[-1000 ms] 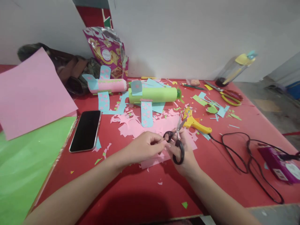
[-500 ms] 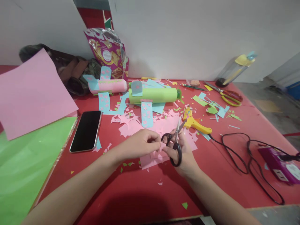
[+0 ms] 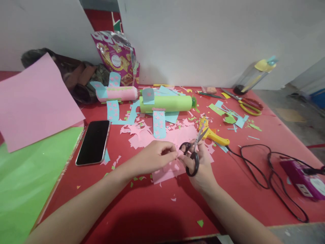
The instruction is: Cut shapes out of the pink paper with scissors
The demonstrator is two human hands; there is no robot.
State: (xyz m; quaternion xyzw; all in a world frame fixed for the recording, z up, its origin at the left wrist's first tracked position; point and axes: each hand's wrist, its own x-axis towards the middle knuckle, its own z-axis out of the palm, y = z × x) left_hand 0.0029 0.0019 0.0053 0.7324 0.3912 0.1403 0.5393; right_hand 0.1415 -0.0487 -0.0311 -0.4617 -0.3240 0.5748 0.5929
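Observation:
My right hand [image 3: 200, 169] grips black-handled scissors [image 3: 193, 152] with the blades pointing up and away. My left hand [image 3: 154, 157] pinches a small pink paper piece [image 3: 179, 154] right beside the scissor handles. Both hands hover over pink paper offcuts [image 3: 165, 171] on the red table [image 3: 142, 206]. Just beyond lie a green paper-tube plane [image 3: 166, 103] with blue wings and a pink tube plane [image 3: 118, 93].
A phone [image 3: 93, 142] lies to the left beside green [image 3: 27, 179] and pink sheets [image 3: 35, 101]. A yellow glue gun [image 3: 212, 134], its black cord [image 3: 269, 173], a purple box [image 3: 303, 178], red-yellow scissors [image 3: 245, 103], a bottle [image 3: 254, 74] and a snack bag [image 3: 118, 57] surround the scraps.
The scissors tilted and shifted slightly right. My left hand stayed pinched on the small pink piece, turning it a little against the blades.

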